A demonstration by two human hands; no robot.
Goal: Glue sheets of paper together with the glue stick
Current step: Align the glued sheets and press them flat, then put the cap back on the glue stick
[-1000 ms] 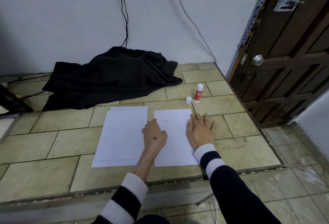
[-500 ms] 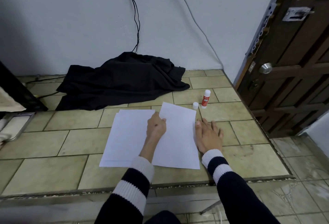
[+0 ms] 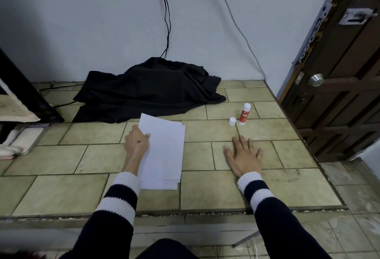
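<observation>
A stack of white paper sheets [image 3: 164, 153] lies on the tiled platform, the top sheet slightly askew over the ones beneath. My left hand [image 3: 136, 141] pinches the top sheet at its left edge near the far corner. Flat on the tiles to the right of the stack rests my right hand [image 3: 243, 155], fingers spread, holding nothing. A red and white glue stick [image 3: 244, 114] stands upright beyond my right hand, with its white cap [image 3: 232, 121] standing just to its left.
A crumpled black cloth [image 3: 148, 90] lies against the wall behind the paper, with cables hanging above it. A brown door [image 3: 339, 69] stands at the right. The platform's front edge [image 3: 185, 211] drops to a lower floor. A metal tray [image 3: 26, 137] sits far left.
My left hand has carried the right sheet leftward and set it on top of the other sheets. My right hand stayed flat on the tiles, which are now bare beside it.
</observation>
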